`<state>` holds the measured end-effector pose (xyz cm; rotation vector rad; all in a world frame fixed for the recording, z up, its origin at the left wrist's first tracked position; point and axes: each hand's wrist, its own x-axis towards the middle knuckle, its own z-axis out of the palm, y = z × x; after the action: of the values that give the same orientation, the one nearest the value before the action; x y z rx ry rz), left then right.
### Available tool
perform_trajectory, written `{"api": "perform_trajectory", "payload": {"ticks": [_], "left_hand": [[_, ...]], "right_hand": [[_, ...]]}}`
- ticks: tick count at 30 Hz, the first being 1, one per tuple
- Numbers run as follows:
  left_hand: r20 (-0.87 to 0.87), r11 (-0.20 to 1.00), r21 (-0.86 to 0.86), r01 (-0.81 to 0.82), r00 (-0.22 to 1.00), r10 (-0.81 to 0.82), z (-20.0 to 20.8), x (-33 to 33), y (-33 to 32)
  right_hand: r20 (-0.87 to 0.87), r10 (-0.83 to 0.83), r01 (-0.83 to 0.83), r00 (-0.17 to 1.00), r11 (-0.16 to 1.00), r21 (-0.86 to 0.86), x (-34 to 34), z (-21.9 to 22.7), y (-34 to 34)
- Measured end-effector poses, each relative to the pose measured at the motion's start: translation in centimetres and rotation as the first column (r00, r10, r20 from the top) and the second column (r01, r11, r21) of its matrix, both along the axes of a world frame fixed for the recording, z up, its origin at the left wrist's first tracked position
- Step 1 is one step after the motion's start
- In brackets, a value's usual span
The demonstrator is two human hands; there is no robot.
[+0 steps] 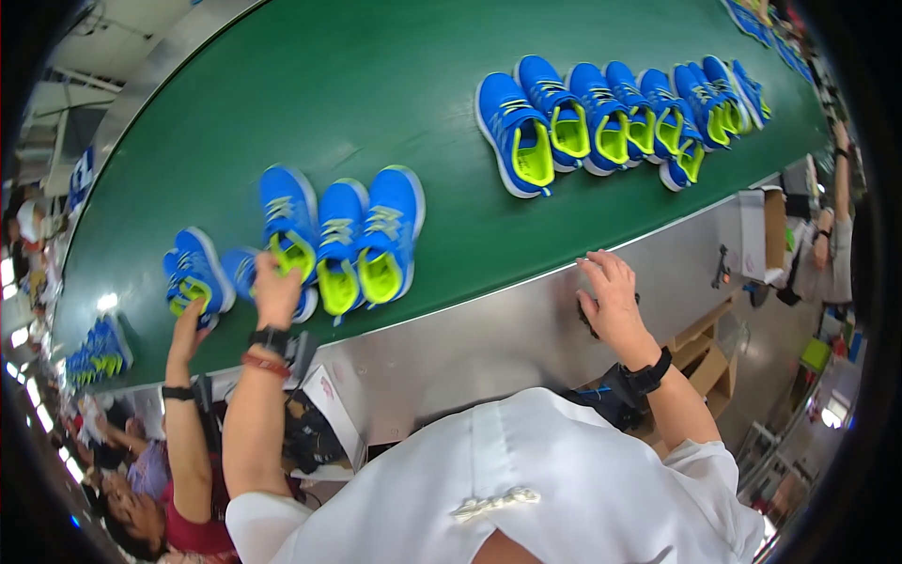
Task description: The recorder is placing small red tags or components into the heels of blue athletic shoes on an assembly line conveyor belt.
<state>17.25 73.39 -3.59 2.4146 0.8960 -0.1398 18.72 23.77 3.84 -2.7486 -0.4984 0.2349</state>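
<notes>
My left hand (277, 289) is closed at the heel of a blue sneaker (287, 202) with a yellow-green lining, its toe pointing away from me. Part of another blue sneaker (241, 271) shows behind that hand, mostly hidden. Just to the right, a pair of matching sneakers (387, 226) lies side by side on the green work surface (432, 103). My right hand (613, 296) holds nothing; its fingers are spread, close to the metal edge of the surface.
A co-worker's hand (191, 329) touches a sneaker (199, 268) at my left. Several blue sneakers (615, 113) stand in a row at the far right, and more sneakers (99, 352) at the far left. Cardboard boxes (763, 230) sit below the right edge.
</notes>
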Motion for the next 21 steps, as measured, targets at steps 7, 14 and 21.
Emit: {"api": "perform_trajectory", "payload": {"ticks": [7,14,21], "left_hand": [[0.067,0.992,0.028,0.121,0.99,-0.123,0.5,7.4,-11.4],[0.077,0.973,-0.122,0.194,0.98,-0.185,4.0,6.2,-10.4],[0.251,0.949,-0.314,0.019,0.966,0.064,7.7,-6.8,-0.8]], "right_hand": [[0.002,0.036,-0.036,0.999,0.999,-0.021,0.4,0.2,-5.0],[-0.231,0.053,-0.071,0.972,0.995,-0.071,0.6,1.3,-12.2],[-0.241,0.454,-0.47,0.858,0.882,-0.014,1.2,-1.3,-12.1]]}}
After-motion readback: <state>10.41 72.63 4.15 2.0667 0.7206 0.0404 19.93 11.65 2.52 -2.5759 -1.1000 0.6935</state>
